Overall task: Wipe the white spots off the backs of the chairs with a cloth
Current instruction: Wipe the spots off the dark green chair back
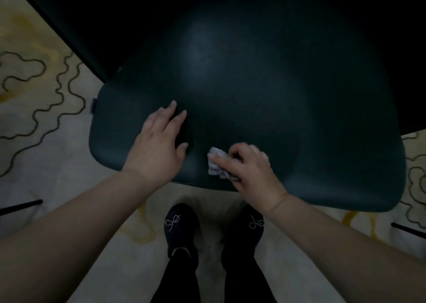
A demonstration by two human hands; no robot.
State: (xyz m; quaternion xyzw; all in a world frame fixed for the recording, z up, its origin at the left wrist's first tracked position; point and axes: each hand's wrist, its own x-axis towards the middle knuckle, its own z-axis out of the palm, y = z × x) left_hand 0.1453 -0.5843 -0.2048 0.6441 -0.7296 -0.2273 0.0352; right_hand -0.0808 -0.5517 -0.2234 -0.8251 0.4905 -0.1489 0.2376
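Note:
A dark green chair back (pixel 265 100) fills the middle of the head view, seen from above and behind. My left hand (pixel 159 143) lies flat on its near left part, fingers spread, holding nothing. My right hand (pixel 249 166) is closed on a small crumpled pale grey cloth (pixel 215 162) and presses it against the chair back near the lower edge. A faint pale sheen shows higher up on the chair back; no distinct white spots can be made out in the dim light.
A dark table edge (pixel 69 37) runs diagonally at the upper left behind the chair. Below lies a cream carpet (pixel 41 141) with dark wavy lines and yellow patches. My two dark slippers (pixel 182 229) stand under the chair back. Thin dark chair legs (pixel 20 207) stick out at both sides.

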